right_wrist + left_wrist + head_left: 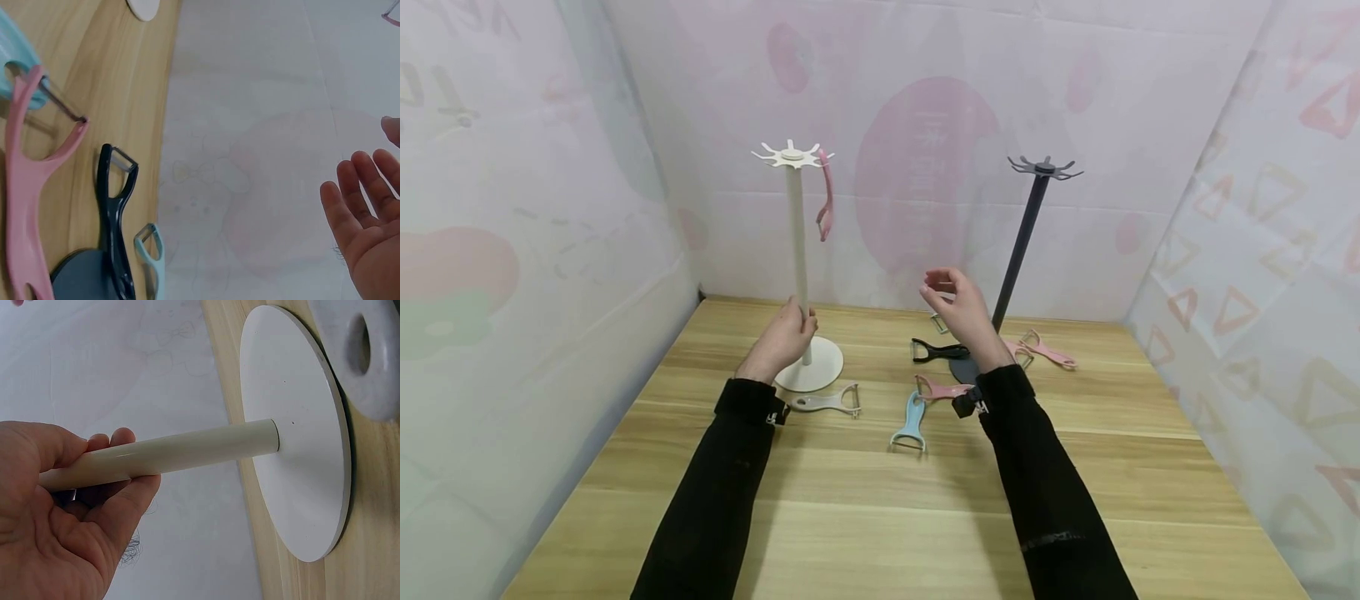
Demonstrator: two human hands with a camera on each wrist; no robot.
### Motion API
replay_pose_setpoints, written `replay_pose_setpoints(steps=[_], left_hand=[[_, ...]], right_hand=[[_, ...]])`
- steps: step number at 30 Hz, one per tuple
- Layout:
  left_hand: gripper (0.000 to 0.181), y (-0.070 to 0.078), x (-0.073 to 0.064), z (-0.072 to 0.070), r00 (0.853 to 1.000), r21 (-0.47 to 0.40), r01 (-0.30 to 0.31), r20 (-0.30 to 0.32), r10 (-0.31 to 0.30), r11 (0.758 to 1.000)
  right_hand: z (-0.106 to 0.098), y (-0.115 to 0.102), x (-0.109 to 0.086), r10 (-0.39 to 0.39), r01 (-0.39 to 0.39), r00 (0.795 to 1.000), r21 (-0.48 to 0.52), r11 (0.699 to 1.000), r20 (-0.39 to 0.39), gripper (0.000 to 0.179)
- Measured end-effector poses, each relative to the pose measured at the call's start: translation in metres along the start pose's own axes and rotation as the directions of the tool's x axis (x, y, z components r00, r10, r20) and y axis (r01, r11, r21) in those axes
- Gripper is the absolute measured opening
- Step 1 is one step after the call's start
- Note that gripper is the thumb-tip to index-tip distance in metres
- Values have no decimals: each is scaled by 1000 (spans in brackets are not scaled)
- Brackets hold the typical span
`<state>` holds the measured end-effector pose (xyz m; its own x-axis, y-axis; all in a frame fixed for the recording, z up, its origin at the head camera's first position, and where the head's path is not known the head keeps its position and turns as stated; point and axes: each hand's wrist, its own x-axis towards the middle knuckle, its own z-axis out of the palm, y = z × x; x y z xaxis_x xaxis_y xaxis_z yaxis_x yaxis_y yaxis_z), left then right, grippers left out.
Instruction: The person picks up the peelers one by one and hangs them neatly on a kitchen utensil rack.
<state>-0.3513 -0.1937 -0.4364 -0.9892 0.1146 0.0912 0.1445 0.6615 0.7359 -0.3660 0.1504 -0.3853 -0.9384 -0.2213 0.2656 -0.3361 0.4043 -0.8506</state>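
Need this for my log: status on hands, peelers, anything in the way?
Left hand grips white stand. Right hand empty. One pink peeler hangs from white stand. Grey peeler lies by the base; nothing evident in the way.

Two stands stand toward the rear of the surface (850, 517), wall (737, 258) behind. Left stand (796, 242): one peeler (829, 200) hangs at its top's right; a second peeler (818, 403) lies just before it; left hand (784, 337) is round it. Right stand (1021, 250): a third peeler (942, 352) lies left, a fourth peeler (160, 275) behind that, two more peelers (1054, 356) right; before it, another peeler (947, 390) overlaps the nearest peeler (913, 415).
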Motion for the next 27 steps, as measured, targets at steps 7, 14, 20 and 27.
replay_pose_setpoints(steps=[7,14,20,27], left_hand=[[33,0,0,0,1000,-8,12,2,-12,1000],[35,2,-2,-1,1000,-16,11,9,-11,1000],[33,2,-2,0,1000,-20,5,3,-5,1000],[34,0,0,0,1000,-15,6,4,-6,1000]], right_hand=[[-4,17,-13,27,-27,1000,-17,999,15,48],[-7,29,-23,53,-49,998,-93,994,42,46],[-11,38,-31,57,-41,993,-149,988,100,48],[-18,41,-39,93,-54,976,-191,980,198,51]])
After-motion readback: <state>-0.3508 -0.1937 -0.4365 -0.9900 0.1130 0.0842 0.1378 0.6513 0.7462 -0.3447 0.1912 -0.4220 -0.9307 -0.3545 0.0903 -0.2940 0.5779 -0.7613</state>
